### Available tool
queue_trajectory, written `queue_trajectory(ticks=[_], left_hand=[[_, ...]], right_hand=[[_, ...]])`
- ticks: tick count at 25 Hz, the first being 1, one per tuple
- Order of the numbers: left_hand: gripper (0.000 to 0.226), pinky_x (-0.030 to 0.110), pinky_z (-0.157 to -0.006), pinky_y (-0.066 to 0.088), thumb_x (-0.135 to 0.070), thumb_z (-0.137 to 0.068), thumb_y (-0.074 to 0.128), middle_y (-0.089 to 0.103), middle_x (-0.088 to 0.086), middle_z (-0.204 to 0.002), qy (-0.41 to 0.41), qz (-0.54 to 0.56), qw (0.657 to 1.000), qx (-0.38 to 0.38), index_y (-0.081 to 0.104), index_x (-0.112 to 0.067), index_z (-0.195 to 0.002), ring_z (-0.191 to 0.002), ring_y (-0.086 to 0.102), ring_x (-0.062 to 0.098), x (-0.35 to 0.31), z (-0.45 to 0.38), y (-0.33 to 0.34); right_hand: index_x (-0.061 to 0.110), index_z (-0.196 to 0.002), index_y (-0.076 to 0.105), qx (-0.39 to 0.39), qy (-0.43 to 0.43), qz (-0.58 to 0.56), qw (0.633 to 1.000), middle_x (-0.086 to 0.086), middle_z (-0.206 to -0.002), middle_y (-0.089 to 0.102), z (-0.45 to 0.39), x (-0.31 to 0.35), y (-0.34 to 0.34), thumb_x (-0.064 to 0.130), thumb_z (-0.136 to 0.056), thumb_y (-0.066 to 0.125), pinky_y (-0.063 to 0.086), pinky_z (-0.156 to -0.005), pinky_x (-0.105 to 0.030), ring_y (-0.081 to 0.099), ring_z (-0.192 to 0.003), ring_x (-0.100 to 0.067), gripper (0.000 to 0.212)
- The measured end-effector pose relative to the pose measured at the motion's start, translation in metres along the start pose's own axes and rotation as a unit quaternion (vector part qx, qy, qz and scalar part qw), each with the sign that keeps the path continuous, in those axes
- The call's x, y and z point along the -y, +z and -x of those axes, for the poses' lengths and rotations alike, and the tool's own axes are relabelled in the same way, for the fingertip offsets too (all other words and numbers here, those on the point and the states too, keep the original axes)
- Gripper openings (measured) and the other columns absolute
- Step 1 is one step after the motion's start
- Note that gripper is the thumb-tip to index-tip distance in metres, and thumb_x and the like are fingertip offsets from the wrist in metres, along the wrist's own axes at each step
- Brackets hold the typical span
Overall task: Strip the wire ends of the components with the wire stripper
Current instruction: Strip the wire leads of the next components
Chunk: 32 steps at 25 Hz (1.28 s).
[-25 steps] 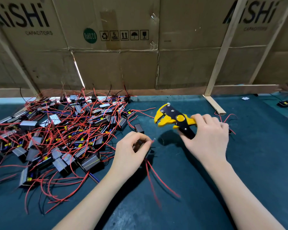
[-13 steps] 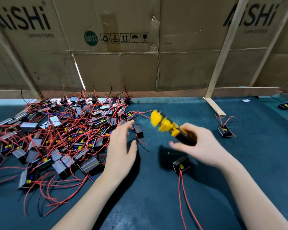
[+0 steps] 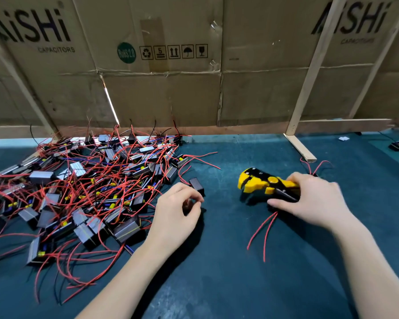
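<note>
Wire stripper (image 3: 266, 184), yellow and black, lies low over the dark green table (image 3: 228, 272) right of centre, its head pointing left. The right hand (image 3: 309, 201) has its fingers curled round the handles. Two red wires (image 3: 263, 229) trail toward the near side from under that hand; the component they belong to is hidden. The left hand (image 3: 177, 215) is curled at the pile's right edge, thumb and fingers closing on a small black component (image 3: 196, 185); whether they grip it I cannot tell. Left lies a heap of components (image 3: 85, 192) tangled in red leads. Cardboard sheets (image 3: 161, 88) stand along the far side.
</note>
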State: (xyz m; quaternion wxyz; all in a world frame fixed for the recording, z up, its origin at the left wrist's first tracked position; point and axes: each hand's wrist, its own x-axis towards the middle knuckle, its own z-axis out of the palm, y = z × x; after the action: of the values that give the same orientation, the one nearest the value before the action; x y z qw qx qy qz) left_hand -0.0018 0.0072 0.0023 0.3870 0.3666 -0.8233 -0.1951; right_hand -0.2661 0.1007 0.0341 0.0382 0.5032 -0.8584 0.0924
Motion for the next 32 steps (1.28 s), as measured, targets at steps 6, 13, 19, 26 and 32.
queue_trajectory(ticks=[6,13,19,26,32], left_hand=[[0.035,0.027,-0.07,0.041,-0.041,-0.096,0.047,0.057,-0.009,-0.061,0.027,0.124,0.992,0.016,0.063,-0.019,-0.075,-0.065,0.055,0.009,-0.011,0.005,-0.008],[0.044,0.032,-0.087,0.044,-0.023,-0.084,0.076,0.064,-0.003,-0.104,-0.138,0.03,0.99,0.017,0.059,-0.014,-0.123,-0.084,0.053,0.017,0.006,-0.005,0.009],[0.006,0.019,-0.069,0.041,-0.019,-0.081,0.078,0.071,-0.007,-0.082,-0.17,0.088,0.982,0.002,0.076,-0.023,-0.084,-0.063,0.054,-0.002,0.009,-0.008,0.006],[0.017,0.026,-0.069,0.047,-0.025,-0.088,0.07,0.067,-0.011,-0.066,-0.12,0.076,0.99,-0.003,0.07,-0.023,-0.071,-0.063,0.06,0.009,0.003,-0.003,-0.001],[0.02,0.022,-0.076,0.042,-0.022,-0.094,0.063,0.067,-0.01,-0.059,-0.102,0.096,0.99,0.012,0.076,-0.026,-0.079,-0.074,0.059,0.006,-0.007,0.001,0.001]], right_hand=[[0.01,-0.097,0.059,-0.315,0.129,-0.1,0.935,-0.015,-0.093,0.061,-0.004,-0.015,0.001,0.051,-0.074,0.075,0.031,-0.08,-0.042,0.054,-0.092,-0.036,0.05],[0.022,-0.085,0.061,-0.229,-0.001,-0.654,0.721,0.011,-0.074,0.058,0.008,0.037,-0.01,0.045,-0.076,0.073,0.042,-0.071,-0.024,0.052,-0.071,-0.01,0.028],[0.014,-0.089,0.059,-0.301,-0.08,-0.147,0.939,0.002,-0.081,0.06,0.006,0.033,0.011,0.027,-0.061,0.076,0.035,-0.071,-0.037,0.057,-0.08,-0.028,0.035],[0.007,-0.083,0.057,-0.255,-0.051,0.007,0.966,-0.01,-0.074,0.054,0.005,0.044,0.031,0.025,-0.056,0.081,0.033,-0.068,-0.04,0.052,-0.072,-0.033,0.04],[0.009,-0.082,0.057,-0.254,-0.069,0.003,0.965,-0.007,-0.074,0.054,0.008,0.057,0.037,0.028,-0.055,0.081,0.034,-0.068,-0.039,0.051,-0.071,-0.032,0.041]])
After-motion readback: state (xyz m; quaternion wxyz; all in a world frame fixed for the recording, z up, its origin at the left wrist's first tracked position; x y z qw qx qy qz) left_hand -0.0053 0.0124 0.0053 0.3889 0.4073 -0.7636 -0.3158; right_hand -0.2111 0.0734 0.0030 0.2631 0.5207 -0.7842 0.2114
